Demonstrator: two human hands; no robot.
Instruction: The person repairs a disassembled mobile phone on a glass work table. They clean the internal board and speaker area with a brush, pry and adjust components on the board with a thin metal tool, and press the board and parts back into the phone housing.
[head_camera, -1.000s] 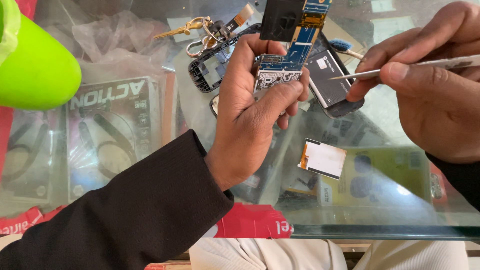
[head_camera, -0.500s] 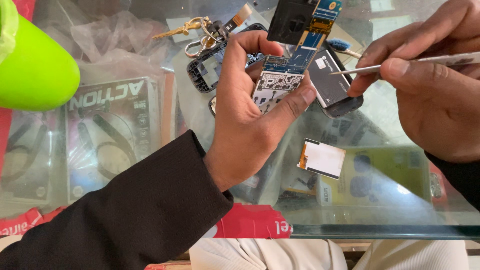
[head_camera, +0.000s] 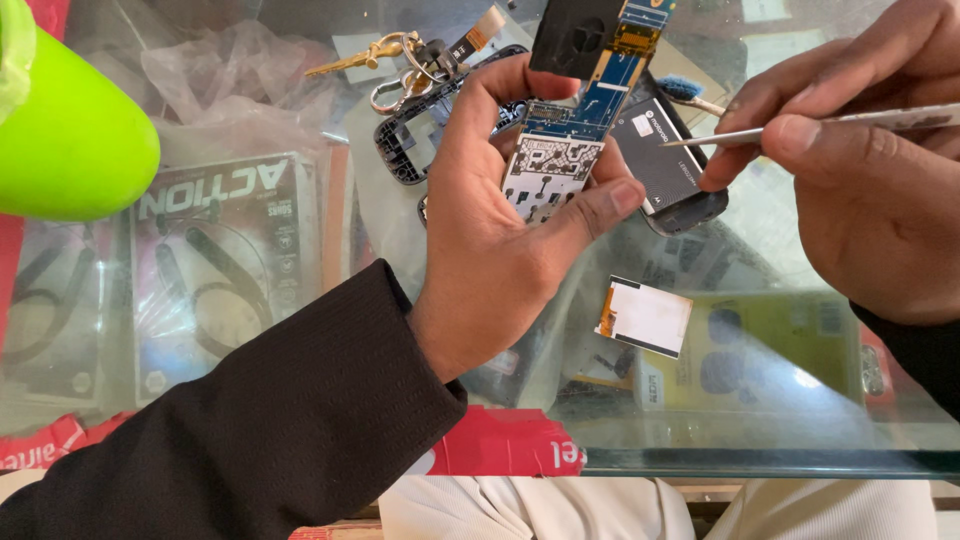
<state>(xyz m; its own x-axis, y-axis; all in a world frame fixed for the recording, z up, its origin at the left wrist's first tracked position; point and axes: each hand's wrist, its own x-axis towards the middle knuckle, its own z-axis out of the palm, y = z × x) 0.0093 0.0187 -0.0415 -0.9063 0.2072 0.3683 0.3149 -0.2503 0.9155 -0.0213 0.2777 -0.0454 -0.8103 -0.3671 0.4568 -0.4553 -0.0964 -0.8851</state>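
Two hands of mine are busy. My left hand (head_camera: 500, 250) grips a blue phone board (head_camera: 575, 130) above the glass table (head_camera: 760, 440). My right hand (head_camera: 870, 190) pinches thin metal tweezers (head_camera: 740, 135), tip near the board. Under the glass lie boxed earphones (head_camera: 215, 270).

small white screen (head_camera: 645, 316) lies on glass (head_camera: 780, 400).

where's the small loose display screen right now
In the head view the small display screen lies flat on the glass countertop, right of centre, just below the left hand that holds the circuit board, and lower left of the right hand.
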